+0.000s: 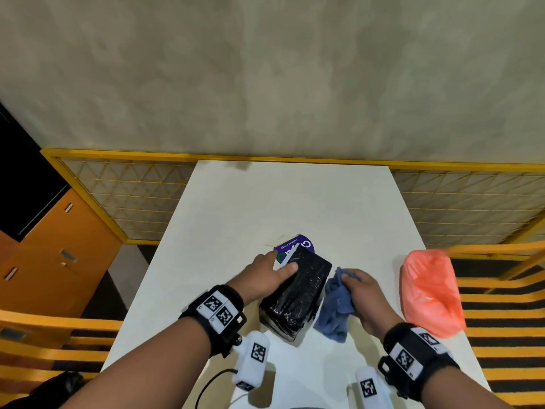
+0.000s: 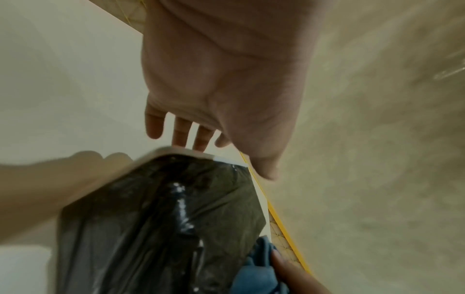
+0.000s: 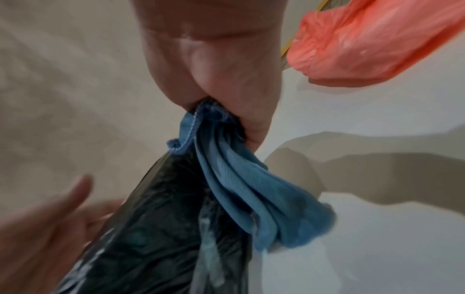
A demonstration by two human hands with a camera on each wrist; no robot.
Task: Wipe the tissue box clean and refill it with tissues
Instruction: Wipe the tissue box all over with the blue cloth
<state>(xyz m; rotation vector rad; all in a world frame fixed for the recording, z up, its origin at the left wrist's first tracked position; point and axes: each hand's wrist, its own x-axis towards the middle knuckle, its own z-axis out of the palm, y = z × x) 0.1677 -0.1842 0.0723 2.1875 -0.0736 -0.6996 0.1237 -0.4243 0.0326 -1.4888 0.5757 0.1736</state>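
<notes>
Tissue box [image 1: 295,291], wrapped in glossy black plastic film, lies lengthwise on the white surface [image 1: 295,202], its far end toward the wall and its near end toward the person. What it holds cannot be told, since the crinkled film covers every side that shows. A purple round sticker [image 1: 298,245] with white lettering lies on the surface at the box's far end, partly hidden by it. An orange-red plastic bag [image 1: 429,293] sits near the right edge of the surface, well apart from the box; its contents cannot be seen through the plastic.

The left hand [image 1: 269,276] rests against the far left part of the box with fingers straight and spread, thumb [image 1: 287,268] laid across the top film; it is released, not clenched. The right hand [image 1: 364,293] is clenched around a blue cloth [image 1: 334,302], which bunches out of the fist and hangs down against the right side of the box, touching the film in the right wrist view.

Beyond the box the surface is bare up to its far edge, which meets a yellow mesh railing [image 1: 132,199]. Orange cabinets [image 1: 56,255] stand off to the left. Two white tagged devices [image 1: 253,360] lie on the near edge of the surface below the wrists.

The film shows white glare streaks along its creases.
</notes>
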